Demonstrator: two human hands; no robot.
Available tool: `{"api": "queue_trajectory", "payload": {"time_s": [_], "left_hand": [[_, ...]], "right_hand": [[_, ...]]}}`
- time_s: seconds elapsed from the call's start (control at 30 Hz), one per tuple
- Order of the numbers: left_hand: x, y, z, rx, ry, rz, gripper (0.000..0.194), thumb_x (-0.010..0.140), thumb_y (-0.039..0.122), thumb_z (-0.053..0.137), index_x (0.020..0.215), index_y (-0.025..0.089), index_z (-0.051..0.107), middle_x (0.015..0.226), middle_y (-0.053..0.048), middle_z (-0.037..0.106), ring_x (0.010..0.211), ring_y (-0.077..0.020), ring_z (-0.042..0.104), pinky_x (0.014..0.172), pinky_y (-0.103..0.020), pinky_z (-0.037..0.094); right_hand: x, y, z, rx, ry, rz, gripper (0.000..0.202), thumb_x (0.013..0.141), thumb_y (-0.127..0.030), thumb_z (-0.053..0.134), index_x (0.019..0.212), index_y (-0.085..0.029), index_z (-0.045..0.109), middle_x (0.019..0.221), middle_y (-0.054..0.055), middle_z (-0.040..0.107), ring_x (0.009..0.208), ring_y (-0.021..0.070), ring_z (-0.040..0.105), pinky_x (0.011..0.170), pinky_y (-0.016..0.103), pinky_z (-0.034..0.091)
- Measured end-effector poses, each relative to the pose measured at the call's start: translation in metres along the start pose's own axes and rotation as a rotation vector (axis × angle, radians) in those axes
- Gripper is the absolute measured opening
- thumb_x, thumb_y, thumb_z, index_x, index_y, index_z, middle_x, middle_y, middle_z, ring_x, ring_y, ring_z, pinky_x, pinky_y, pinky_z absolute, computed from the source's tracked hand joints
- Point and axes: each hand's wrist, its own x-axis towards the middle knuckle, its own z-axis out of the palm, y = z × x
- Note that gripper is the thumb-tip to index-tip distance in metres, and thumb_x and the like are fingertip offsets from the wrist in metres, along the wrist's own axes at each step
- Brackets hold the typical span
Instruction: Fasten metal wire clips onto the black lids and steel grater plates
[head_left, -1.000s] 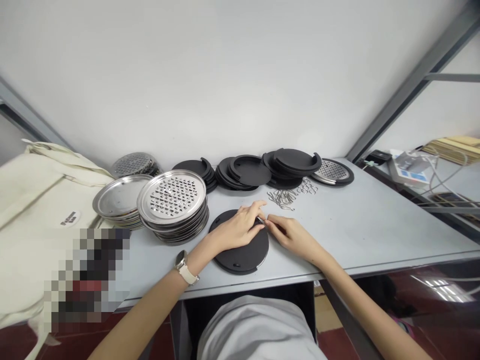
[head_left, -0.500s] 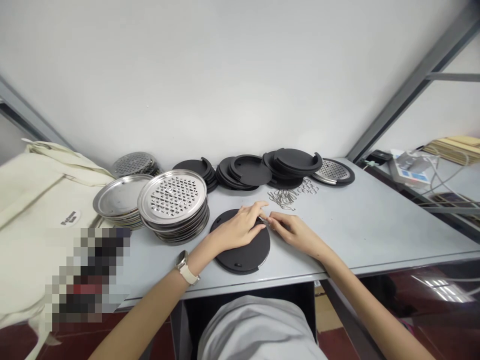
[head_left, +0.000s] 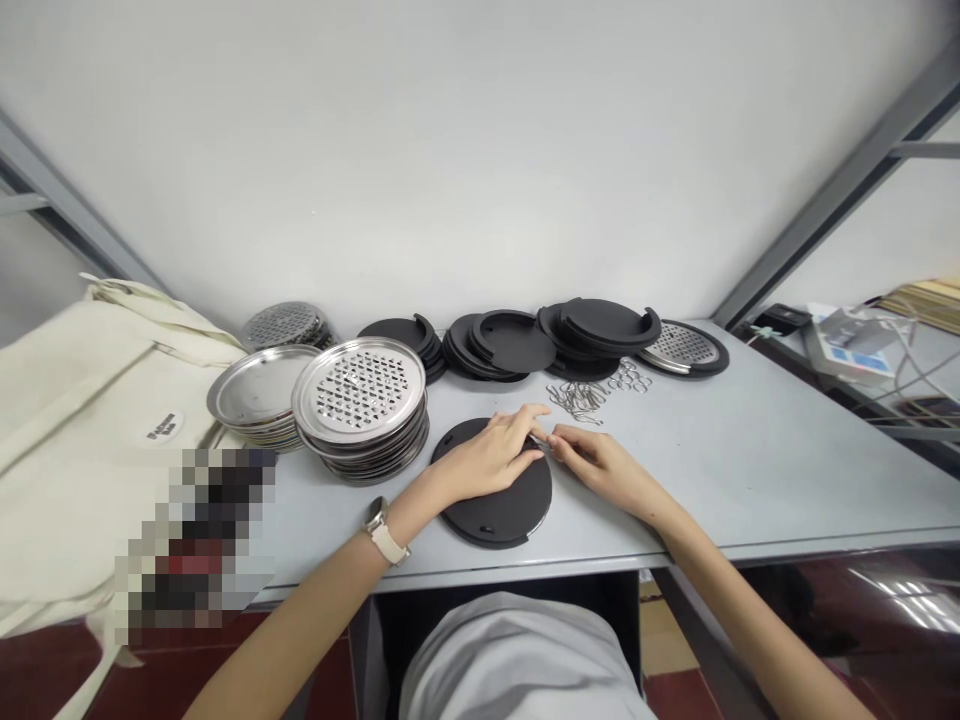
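Observation:
A black round holder [head_left: 491, 515] lies face down at the table's front, with small slots near its rim and a thin metal edge at lower right. My left hand [head_left: 499, 455] lies over it, gripping it near the right rim with fingers bent and thumb apart. At that rim, my right hand [head_left: 589, 460] pinches a small shiny metal piece [head_left: 538, 439]; its exact shape is mostly hidden by fingers. Just beyond the hands lie a pile of small metal hooks [head_left: 577, 400] and several metal rings [head_left: 630, 377].
To the left stand stacks of round metal grater plates [head_left: 360, 390] and plain-looking metal discs [head_left: 262, 385]. Along the wall are stacks of black holders [head_left: 514, 342] and one holder with a grater plate [head_left: 682, 345]. A cream cloth bag [head_left: 97, 400] covers the left end.
The whole view has shifted slightly, so things appear farther right. Both hands stay at the holder's right rim, with hardly any visible movement of the fingers.

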Motion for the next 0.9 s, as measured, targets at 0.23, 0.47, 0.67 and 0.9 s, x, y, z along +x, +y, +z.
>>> {"api": "queue_trajectory", "payload": {"time_s": [0.23,0.47,0.67,0.9], "left_hand": [[0.001,0.001,-0.001,0.06,0.02,0.017,0.044,0.093,0.015,0.044,0.133,0.022,0.026,0.118,-0.009,0.057,0.116,-0.0235,0.052,0.101,-0.044,0.038],[0.002,0.002,-0.002,0.15,0.068,0.024,0.041,0.091,0.02,0.049,0.128,0.02,0.03,0.121,-0.012,0.051,0.12,-0.0253,0.048,0.101,-0.044,0.041],[0.002,0.002,-0.002,0.175,0.063,0.047,0.04,0.092,0.019,0.047,0.129,0.019,0.031,0.125,-0.012,0.05,0.121,-0.0245,0.047,0.104,-0.043,0.038],[0.003,0.003,-0.003,0.151,0.041,0.016,0.044,0.092,0.018,0.047,0.133,0.02,0.031,0.114,-0.008,0.056,0.113,-0.0239,0.051,0.098,-0.041,0.042]], "right_hand": [[-0.003,0.01,-0.012,0.169,0.043,0.069,0.036,0.096,-0.044,0.036,0.068,-0.021,0.04,0.058,-0.005,0.038,0.059,0.0138,0.044,0.061,0.025,0.038],[-0.002,0.002,0.004,0.029,0.223,0.092,0.035,0.097,-0.04,0.036,0.067,-0.022,0.039,0.059,-0.004,0.043,0.057,0.0141,0.044,0.058,0.025,0.036],[-0.004,-0.007,0.017,-0.121,0.159,0.001,0.028,0.097,-0.033,0.035,0.071,-0.023,0.038,0.061,-0.003,0.048,0.055,0.015,0.045,0.055,0.025,0.033],[-0.003,-0.005,0.017,-0.181,0.13,-0.03,0.026,0.097,-0.031,0.035,0.073,-0.022,0.04,0.065,0.0,0.053,0.058,0.0161,0.051,0.056,0.025,0.035]]}}
